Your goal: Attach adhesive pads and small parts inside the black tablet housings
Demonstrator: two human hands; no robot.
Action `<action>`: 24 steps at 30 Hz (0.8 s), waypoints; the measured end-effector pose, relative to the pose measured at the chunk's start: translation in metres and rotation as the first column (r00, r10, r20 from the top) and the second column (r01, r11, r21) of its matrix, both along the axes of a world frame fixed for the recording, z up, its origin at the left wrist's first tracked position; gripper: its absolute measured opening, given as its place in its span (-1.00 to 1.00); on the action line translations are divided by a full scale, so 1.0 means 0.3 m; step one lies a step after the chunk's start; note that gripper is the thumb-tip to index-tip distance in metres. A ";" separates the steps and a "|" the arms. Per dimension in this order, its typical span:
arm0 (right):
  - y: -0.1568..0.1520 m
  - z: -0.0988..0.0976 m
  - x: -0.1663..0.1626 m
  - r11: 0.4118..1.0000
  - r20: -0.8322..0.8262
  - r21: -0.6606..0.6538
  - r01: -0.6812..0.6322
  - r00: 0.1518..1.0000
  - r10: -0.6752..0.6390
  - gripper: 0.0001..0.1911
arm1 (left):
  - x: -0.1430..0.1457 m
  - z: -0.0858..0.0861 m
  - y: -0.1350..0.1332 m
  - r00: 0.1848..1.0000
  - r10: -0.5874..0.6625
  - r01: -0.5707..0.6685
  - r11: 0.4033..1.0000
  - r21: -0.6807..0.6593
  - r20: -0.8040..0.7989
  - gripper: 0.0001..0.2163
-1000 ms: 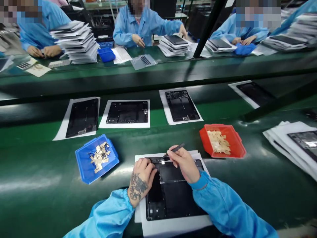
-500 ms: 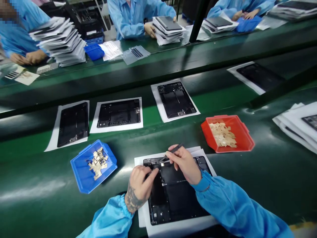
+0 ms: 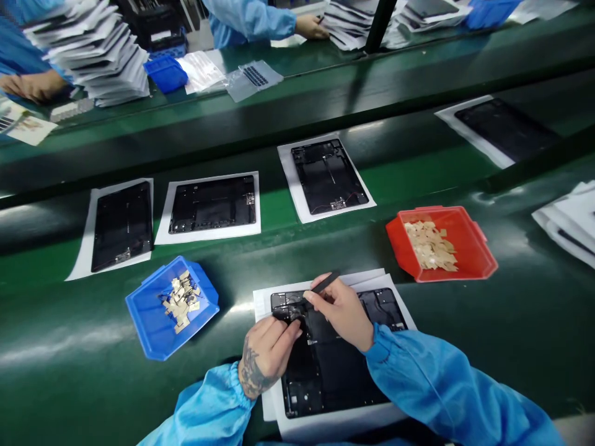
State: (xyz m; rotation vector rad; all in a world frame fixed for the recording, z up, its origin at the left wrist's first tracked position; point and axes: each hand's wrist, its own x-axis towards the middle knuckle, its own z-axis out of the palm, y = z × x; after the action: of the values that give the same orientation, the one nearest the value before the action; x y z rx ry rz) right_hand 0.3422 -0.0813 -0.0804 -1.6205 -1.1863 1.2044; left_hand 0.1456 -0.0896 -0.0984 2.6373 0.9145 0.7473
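Observation:
In front of me an opened black tablet housing point(image 3: 346, 378) lies on white sheets point(image 3: 325, 430), with its inner side up. My right hand point(image 3: 346, 313) pinches dark tweezers point(image 3: 326, 282), which slant down towards the upper left part of the housing. Their tips are hard to make out against the dark parts. My left hand point(image 3: 267, 353) rests at that same corner, thumb and fingertips pressed close together. Whatever lies between those fingers is too small and dark to name.
A blue bin point(image 3: 160, 310) of small pale pieces stands to the left; a red bin point(image 3: 469, 248) of tan pieces is at the right. Beyond lie more tablet housings point(image 3: 214, 204) on white sheets. Co-workers in blue sleeves point(image 3: 253, 21) sit across, beside a tall stack point(image 3: 100, 52).
My left fingertips have drawn together at the housing's corner. The pale piece by the tweezer tips no longer shows. The view has shifted slightly, and a co-worker's hand has moved beside the far stack.

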 end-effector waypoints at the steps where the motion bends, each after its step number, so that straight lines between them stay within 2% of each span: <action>1: -0.001 -0.002 -0.001 1.000 0.017 0.001 -0.002 1.000 0.002 -0.85 | 0.001 -0.002 0.000 1.000 0.001 -0.001 1.000 -0.005 0.014 -0.77; 24: -0.001 0.000 -0.016 0.999 0.113 0.046 -0.011 0.994 0.005 -0.84 | 0.010 0.008 0.004 0.999 0.036 -0.035 0.998 -0.060 0.010 -0.77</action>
State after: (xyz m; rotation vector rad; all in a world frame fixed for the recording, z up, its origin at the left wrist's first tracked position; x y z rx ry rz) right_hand 0.3376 -0.0814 -0.0805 -1.6686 -1.2832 1.0939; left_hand 0.1485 -0.0883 -0.0961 2.5693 0.9681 0.7306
